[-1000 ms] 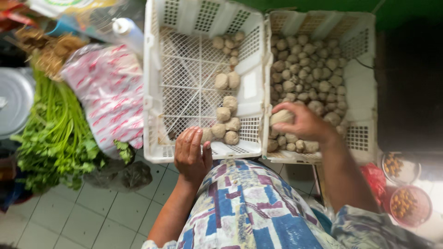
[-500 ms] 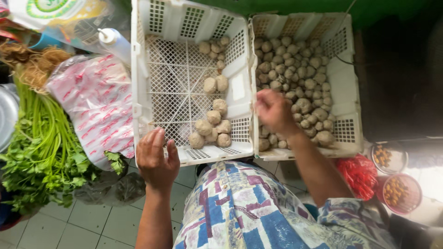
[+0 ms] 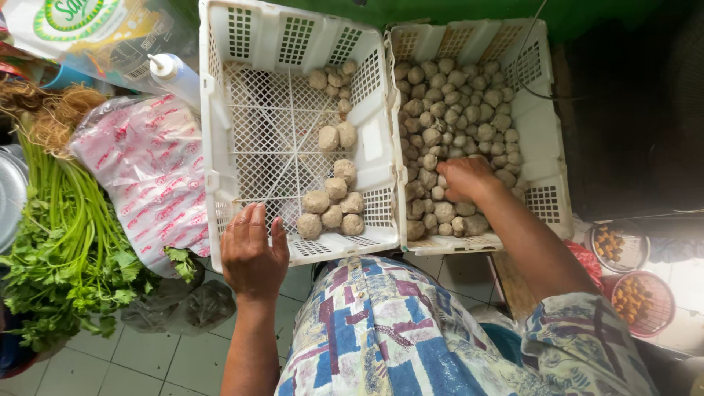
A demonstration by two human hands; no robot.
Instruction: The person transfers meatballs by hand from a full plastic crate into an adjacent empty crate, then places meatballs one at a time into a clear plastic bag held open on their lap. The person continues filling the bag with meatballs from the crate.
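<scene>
Meatballs (image 3: 460, 125): grey-beige, round, lumpy, filling right white crate (image 3: 546, 187). Right hand (image 3: 466, 178) is reaching in, fingers curled over some; grip unclear. Left hand (image 3: 253, 253) is lying flat, open, on left crate (image 3: 220, 183) rim, near fewer balls.

Clear plastic bag w/ green-yellow label (image 3: 95, 33) top left, red-printed clear bag (image 3: 150, 172) below, beside left basket.

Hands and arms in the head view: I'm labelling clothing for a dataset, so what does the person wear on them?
Both hands, left and right, are bare: no gloves, and no rings or watch that I can see. The forearms are uncovered too. A short-sleeved patchwork-print shirt in blue, cream, maroon and tan covers the torso, its sleeve ending above the right elbow.
</scene>
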